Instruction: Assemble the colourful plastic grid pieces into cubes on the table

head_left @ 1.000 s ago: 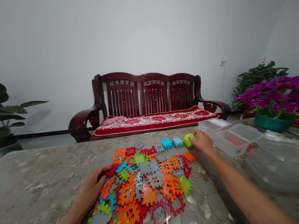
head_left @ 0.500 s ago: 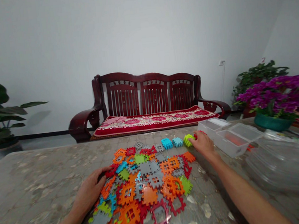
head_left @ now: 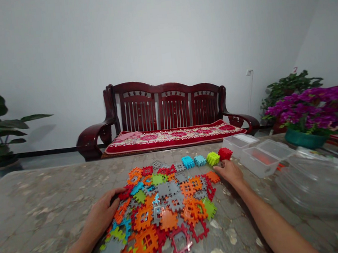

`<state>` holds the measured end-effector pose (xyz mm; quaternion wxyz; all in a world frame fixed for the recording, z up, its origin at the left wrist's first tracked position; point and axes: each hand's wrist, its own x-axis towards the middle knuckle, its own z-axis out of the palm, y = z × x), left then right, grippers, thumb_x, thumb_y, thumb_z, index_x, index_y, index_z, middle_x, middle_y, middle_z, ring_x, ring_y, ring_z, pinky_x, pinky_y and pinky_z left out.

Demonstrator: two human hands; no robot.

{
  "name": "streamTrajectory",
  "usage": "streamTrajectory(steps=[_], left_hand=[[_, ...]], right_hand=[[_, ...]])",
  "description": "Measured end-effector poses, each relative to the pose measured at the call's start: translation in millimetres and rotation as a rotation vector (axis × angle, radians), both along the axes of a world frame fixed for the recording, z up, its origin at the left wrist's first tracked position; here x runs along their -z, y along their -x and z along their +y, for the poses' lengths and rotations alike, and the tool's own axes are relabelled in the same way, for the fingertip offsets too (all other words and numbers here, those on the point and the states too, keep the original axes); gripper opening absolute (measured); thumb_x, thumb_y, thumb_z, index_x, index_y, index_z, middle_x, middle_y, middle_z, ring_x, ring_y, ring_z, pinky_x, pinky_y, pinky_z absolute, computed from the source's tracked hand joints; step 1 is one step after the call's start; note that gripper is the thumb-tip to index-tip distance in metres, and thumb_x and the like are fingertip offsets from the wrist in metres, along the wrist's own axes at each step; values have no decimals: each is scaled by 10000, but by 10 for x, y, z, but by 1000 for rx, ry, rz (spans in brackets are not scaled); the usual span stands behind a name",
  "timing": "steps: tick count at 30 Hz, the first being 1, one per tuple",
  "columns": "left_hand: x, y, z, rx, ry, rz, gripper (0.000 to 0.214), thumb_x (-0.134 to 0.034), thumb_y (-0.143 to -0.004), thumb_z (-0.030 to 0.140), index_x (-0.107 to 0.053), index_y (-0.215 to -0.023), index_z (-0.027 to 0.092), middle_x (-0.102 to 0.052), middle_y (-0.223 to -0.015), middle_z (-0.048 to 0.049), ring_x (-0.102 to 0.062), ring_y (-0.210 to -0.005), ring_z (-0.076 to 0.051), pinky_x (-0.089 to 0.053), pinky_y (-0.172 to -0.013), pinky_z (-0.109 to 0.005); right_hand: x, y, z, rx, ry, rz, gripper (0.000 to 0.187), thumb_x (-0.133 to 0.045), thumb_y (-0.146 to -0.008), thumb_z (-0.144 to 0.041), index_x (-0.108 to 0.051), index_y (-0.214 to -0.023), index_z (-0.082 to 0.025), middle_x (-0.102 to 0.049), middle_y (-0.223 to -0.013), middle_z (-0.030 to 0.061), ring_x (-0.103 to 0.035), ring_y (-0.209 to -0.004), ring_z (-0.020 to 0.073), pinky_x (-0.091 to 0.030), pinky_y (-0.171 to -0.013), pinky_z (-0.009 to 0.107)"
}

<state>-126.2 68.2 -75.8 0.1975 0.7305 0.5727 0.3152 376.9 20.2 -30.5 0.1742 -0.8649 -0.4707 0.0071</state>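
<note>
Patterned tbl point(head_left: 43, 196) carries the pile of interlocking plastic tiles point(head_left: 167, 190), unchanged vs. 0.5 s ago. L hand point(head_left: 103, 208) hasn't moved: fingers curved at the pile's L edge by a red tile point(head_left: 125, 194); can't tell if gripping. R hand point(head_left: 232, 172) has pulled back toward the person, half-open, exposing the red toothed block point(head_left: 225, 153), prev. mostly hidden, now at the R end of the row, just beside the yellow-green one point(head_left: 213, 158); contact w/ fingers unclear.
</note>
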Motion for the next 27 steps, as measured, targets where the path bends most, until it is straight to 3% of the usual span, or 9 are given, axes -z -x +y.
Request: streamTrajectory(steps=[6,14,27], left_hand=[[11,-3,16,-24,-11,25,434,-467,-831,389,-734,-1137,235,-759,-1179,-52,-683,-1100,-276,-504,-1026,-430],[1,-13,-10,-27,0,35,437,-454,-838,378,-725,-1153,242,-752,-1197,-44,-674,-1118,-270,-499,-1022,-423],[6,-15,5,-31,4,38,442,-455,-829,367,-726,-1155,243,-753,-1195,-38,-675,-1119,-261,-489,-1034,-413]], right_hand=[[3,42,128,56,64,-1,484,-604,-837,-564,-706,-1110,-178,-718,-1112,160,-681,-1066,322,-517,-837,382],[62,8,198,59,39,6,492,-602,-839,-573,-709,-1063,-148,-699,-1112,196,-664,-1057,369,-504,-833,459],[81,5,256,68,20,9,510,-601,-827,-576,-712,-1075,-145,-704,-1097,204,-667,-1048,357,-500,-818,434]])
